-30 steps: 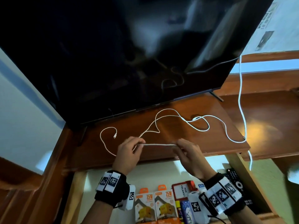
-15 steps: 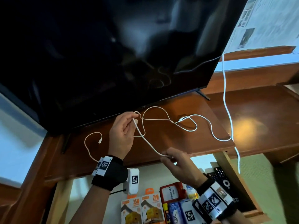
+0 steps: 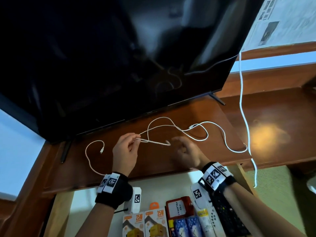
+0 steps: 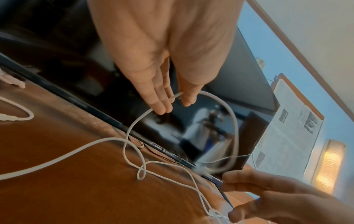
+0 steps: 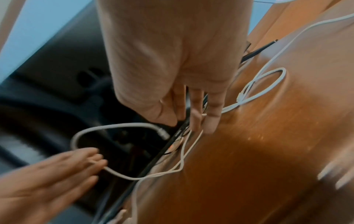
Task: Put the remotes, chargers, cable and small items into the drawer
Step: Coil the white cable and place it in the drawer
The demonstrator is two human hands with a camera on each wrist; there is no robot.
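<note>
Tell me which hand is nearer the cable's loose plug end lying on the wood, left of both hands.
Left. The left hand sits just right of the plug end, pinching the cable; the right hand is farther right, beyond it.

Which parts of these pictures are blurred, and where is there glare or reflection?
Head view: the right hand is motion-blurred, the left hand sharp; a warm glare spot lies on the wooden shelf; the TV screen mirrors the white cable. Right wrist view: blurred all over. Left wrist view: mostly sharp, the screen shows a blurred reflection.
</note>
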